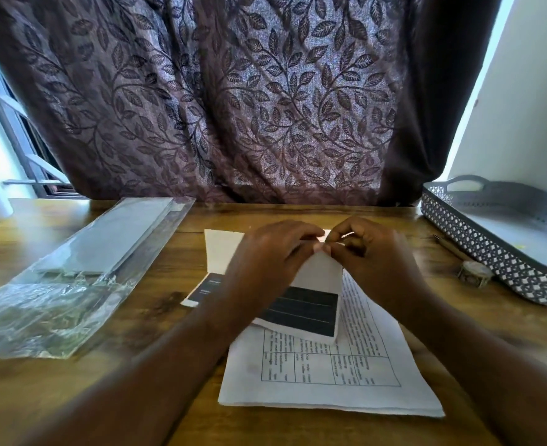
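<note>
Together, left hand and right hand pinch the folded sheet at its far edge; the printed page beneath is unreadably blurred.

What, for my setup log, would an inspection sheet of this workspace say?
Surface: wooden table, grain visible.
Job's things: folded paper with black bands, raised at its far edge over a printed sheet.
Clutter: plastic sleeve of grey sheets at left; tape roll and pen-like tool beside a grey tray at right.
Hands: left hand and right hand both pinch the folded paper's far edge.
Cables: nothing seen.
Surroundings: leaf-patterned curtain behind the table.
</note>
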Demonstrator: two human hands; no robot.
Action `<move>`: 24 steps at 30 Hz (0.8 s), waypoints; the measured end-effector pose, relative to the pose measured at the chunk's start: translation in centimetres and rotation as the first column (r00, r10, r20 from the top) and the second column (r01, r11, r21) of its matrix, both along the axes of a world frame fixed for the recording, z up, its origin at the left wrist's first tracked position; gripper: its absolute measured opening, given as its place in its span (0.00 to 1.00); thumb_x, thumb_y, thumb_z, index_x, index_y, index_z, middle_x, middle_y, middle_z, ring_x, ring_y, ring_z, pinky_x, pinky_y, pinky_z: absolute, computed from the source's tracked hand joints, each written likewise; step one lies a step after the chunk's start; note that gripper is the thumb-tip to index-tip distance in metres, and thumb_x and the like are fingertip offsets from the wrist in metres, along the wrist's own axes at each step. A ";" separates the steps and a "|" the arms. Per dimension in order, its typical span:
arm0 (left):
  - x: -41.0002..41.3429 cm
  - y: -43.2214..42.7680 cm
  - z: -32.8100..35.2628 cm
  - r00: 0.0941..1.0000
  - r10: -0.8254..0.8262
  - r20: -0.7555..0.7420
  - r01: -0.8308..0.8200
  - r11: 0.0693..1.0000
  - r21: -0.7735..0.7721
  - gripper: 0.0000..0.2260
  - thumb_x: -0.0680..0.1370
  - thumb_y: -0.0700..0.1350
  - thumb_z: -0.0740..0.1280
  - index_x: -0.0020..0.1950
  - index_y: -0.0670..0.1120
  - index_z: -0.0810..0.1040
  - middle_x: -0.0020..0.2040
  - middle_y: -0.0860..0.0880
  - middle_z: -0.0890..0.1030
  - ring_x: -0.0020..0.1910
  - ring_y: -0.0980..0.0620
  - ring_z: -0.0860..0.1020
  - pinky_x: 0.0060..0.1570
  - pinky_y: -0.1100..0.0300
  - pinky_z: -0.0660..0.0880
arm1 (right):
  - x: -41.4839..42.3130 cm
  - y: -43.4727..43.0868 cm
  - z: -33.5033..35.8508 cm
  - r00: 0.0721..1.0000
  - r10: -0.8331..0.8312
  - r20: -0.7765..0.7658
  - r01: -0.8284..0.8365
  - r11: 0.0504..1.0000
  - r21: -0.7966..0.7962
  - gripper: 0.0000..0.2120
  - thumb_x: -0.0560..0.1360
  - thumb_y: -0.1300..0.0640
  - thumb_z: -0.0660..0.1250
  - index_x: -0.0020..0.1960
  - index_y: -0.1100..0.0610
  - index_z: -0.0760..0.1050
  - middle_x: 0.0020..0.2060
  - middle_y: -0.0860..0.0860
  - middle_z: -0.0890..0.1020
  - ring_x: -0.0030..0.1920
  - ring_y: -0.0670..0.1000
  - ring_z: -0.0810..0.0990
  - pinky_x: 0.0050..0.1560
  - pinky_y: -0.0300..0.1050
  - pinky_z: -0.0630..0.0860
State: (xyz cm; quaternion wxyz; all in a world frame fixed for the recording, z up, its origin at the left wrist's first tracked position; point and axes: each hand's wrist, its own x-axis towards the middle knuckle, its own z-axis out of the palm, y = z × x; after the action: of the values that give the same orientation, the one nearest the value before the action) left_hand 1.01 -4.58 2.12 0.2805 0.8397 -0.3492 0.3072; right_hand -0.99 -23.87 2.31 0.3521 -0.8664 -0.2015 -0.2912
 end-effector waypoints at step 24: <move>3.5 4.3 -1.2 0.929 0.304 -0.209 -0.329 0.939 -0.097 0.06 0.81 0.51 0.65 0.45 0.54 0.77 0.40 0.57 0.81 0.40 0.57 0.77 0.47 0.48 0.77 | 2.6 -5.9 -0.4 0.952 -0.151 -0.266 0.215 0.949 0.232 0.08 0.75 0.59 0.74 0.41 0.49 0.80 0.36 0.46 0.85 0.41 0.51 0.84 0.49 0.62 0.82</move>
State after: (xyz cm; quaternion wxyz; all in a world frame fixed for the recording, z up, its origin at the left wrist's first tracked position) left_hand 4.48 -0.29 0.91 0.3136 0.8905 -0.1596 0.2885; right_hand 1.66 -29.80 1.87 0.4550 -0.8575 -0.0352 -0.2376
